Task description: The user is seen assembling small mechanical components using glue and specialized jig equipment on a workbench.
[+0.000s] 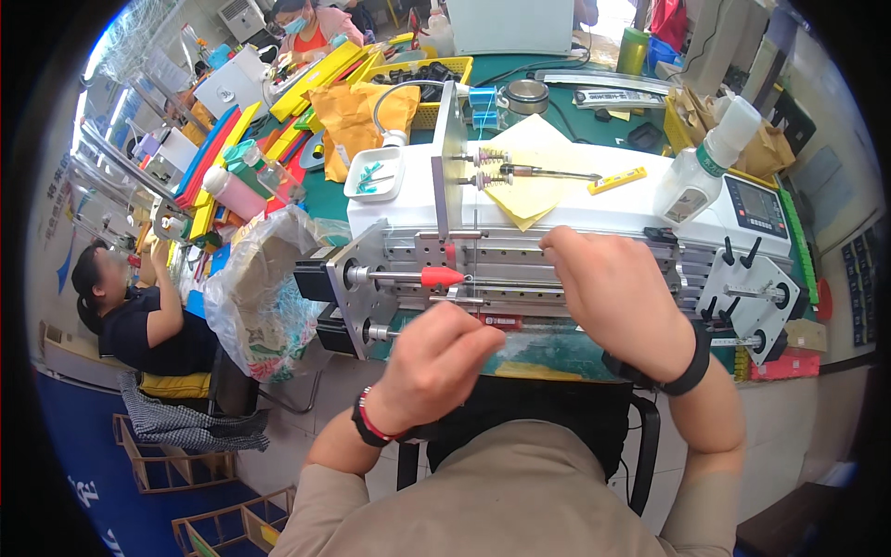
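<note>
Working at a white and bare-metal benchtop winding machine (575, 218) on a green-topped table (575, 79), the person brings both hands to its front rail. Head view: the left hand (436, 362), with a red-and-black band at the wrist, is curled closed with fingertips pressed together just below a horizontal steel spindle carrying a red cone-shaped tip (442, 276); whether anything is pinched between them cannot be told. The right hand (613, 288), a black band at its wrist, is loosely closed, knuckles up, fingers bent over the machine's grey grooved rail (506, 252), its grip hidden from view. On the machine's top lie a sheet of yellow paper (538, 181), a thin metal rod (548, 172) and a small yellow bar (617, 180); a white plastic squeeze bottle with a green collar (710, 158) stands beside the grey control panel (754, 206). A crumpled clear plastic bag (264, 292) hangs left of the machine. Two other seated people work nearby, one at far left (139, 306), one at the table's far end (311, 23).
</note>
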